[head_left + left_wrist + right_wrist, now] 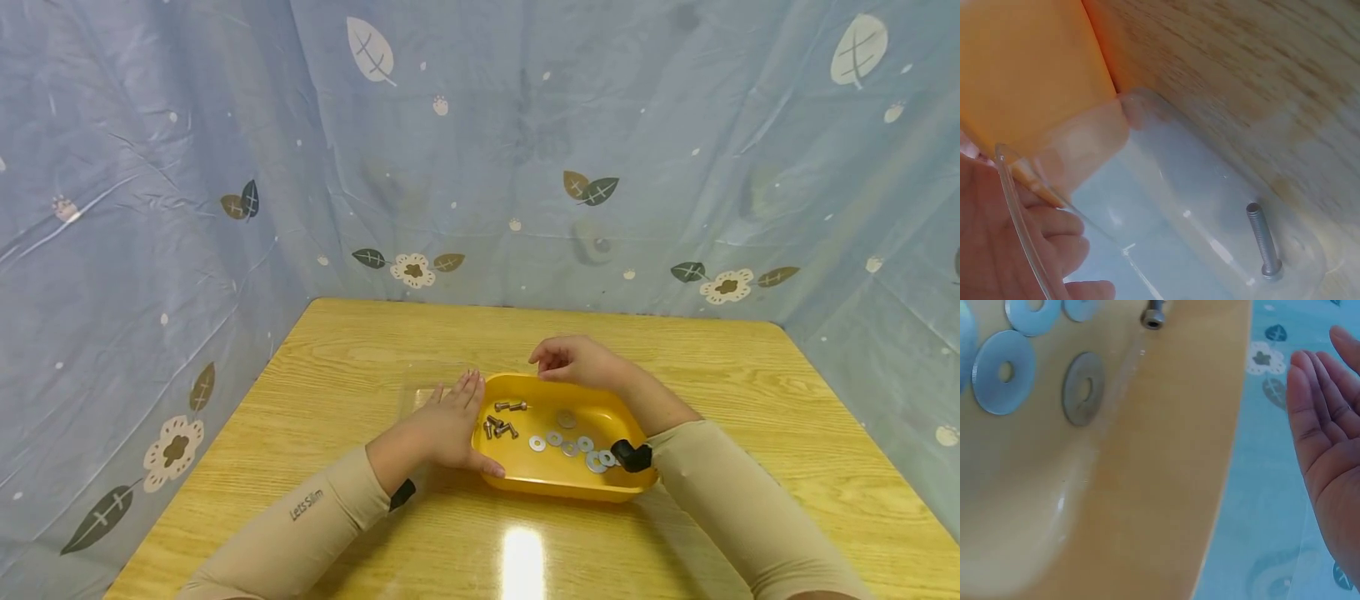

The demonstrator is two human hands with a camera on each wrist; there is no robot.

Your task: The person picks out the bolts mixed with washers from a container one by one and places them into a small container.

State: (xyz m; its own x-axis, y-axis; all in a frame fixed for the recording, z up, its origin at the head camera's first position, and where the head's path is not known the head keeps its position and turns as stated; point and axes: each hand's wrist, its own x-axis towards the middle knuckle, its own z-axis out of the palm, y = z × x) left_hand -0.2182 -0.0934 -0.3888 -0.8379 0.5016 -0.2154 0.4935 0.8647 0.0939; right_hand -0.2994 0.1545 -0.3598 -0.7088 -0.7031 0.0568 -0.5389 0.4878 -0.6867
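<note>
A yellow tray (555,487) holds several socket-head bolts (501,432) at its left end and several flat washers (596,462) towards the right. My left hand (450,427) rests against the tray's left end, fingers extended, the thumb at the near corner. Beneath that hand lies a clear plastic container (1172,187), partly hidden in the head view; a single bolt (1262,240) is inside it. Over the tray's far rim hovers my right hand (581,362), its fingers loosely bent. Its palm (1344,475) shows nothing held in the right wrist view.
Everything stands on a wood-grain table (375,333). A blue patterned curtain (517,125) hangs behind it and along both sides. A dark wrist mount (632,456) on the right forearm overlaps the tray's right end.
</note>
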